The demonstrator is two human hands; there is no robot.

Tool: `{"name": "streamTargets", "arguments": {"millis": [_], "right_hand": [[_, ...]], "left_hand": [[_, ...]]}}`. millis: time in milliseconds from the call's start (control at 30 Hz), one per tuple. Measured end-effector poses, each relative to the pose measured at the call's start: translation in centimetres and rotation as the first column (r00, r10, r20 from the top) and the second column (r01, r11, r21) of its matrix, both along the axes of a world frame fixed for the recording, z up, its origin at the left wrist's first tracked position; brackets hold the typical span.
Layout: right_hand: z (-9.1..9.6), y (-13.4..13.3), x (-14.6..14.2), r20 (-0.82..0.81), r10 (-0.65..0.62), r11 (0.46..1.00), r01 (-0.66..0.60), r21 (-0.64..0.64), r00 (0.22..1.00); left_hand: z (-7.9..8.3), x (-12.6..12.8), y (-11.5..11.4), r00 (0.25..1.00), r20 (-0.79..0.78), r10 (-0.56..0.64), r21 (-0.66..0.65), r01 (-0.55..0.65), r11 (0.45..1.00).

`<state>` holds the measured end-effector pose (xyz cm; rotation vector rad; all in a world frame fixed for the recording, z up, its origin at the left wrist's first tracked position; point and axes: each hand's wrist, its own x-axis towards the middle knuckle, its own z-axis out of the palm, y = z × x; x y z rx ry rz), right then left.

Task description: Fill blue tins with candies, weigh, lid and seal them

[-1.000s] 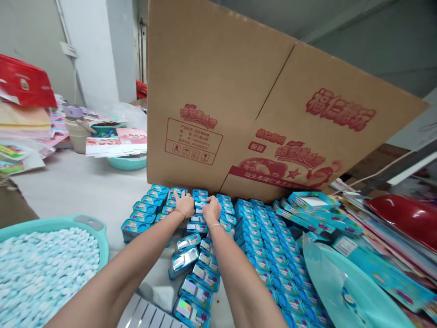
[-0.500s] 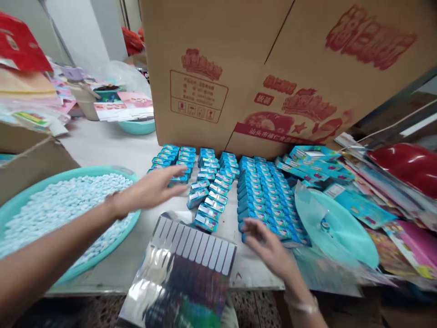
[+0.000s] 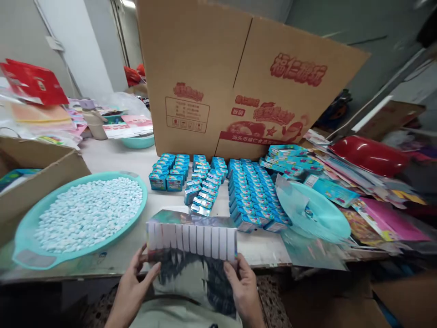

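Note:
A shiny, mirror-like sheet (image 3: 193, 241) with a row of white strips lies at the table's front edge and hangs over it. My left hand (image 3: 134, 282) grips its left side, thumb on top and fingers behind. On the opposite side my right hand (image 3: 244, 287) pinches the sheet in the same way. Just beyond it stand small blue boxes (image 3: 201, 196) in loose columns, and to the right a denser block of the same blue boxes (image 3: 252, 196).
A turquoise basin (image 3: 25, 246) of pale blue candies stands left, beside an open carton (image 3: 44, 157). A large cardboard box (image 3: 205, 59) blocks the back. At right are a turquoise bowl (image 3: 327, 214) with plastic film, flat blue packs (image 3: 331, 189) and a red glossy object (image 3: 368, 155).
Both hands have come down and back from over the blue boxes to the sheet's two sides and closed on it. The view has shifted, so the sheet now lies straighter.

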<state>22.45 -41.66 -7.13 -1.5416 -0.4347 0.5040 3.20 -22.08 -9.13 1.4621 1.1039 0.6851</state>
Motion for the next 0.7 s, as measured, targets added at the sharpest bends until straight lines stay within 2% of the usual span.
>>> {"name": "streamTargets", "arguments": {"millis": [100,200,233,300,400,500,600,700], "right_hand": [[1.0,-1.5,-0.2,-0.004,-0.174,0.979,0.173,0.104,0.985],[1.9,-3.5,-0.5,-0.002,-0.383,0.908,0.376,0.183,0.924],[2.2,-4.3,-0.5,0.011,-0.417,0.894,0.408,0.185,0.909],[3.0,-6.1,-0.3,0.037,-0.419,0.899,0.409,0.155,0.907],[4.3,-8.8,0.1,0.025,-0.269,0.959,0.265,0.097,0.963],[5.6,-10.9,0.1,0.079,-0.182,0.983,0.181,0.024,0.980],[6.4,-12.0,-0.1,0.268,-0.238,0.963,0.262,-0.059,0.934],[6.8,-12.8,0.2,0.411,-0.286,0.940,0.336,-0.054,0.866]], "left_hand": [[3.3,0.4,-0.9,0.974,0.222,-0.035,-0.122,0.063,0.991],[6.1,1.5,-2.7,0.944,0.324,-0.060,-0.066,0.086,0.994],[6.8,1.9,-3.3,0.933,0.353,-0.071,-0.048,0.093,0.995],[7.8,2.3,-4.3,0.915,0.386,-0.115,-0.014,0.131,0.991],[8.7,2.3,-4.6,0.908,0.285,-0.307,0.028,0.312,0.950],[9.4,2.0,-3.8,0.873,0.105,-0.477,0.040,0.475,0.879],[10.0,2.3,-3.3,0.869,-0.013,-0.495,0.114,0.493,0.862],[10.1,3.0,-3.1,0.877,-0.078,-0.474,0.207,0.479,0.853]]}}
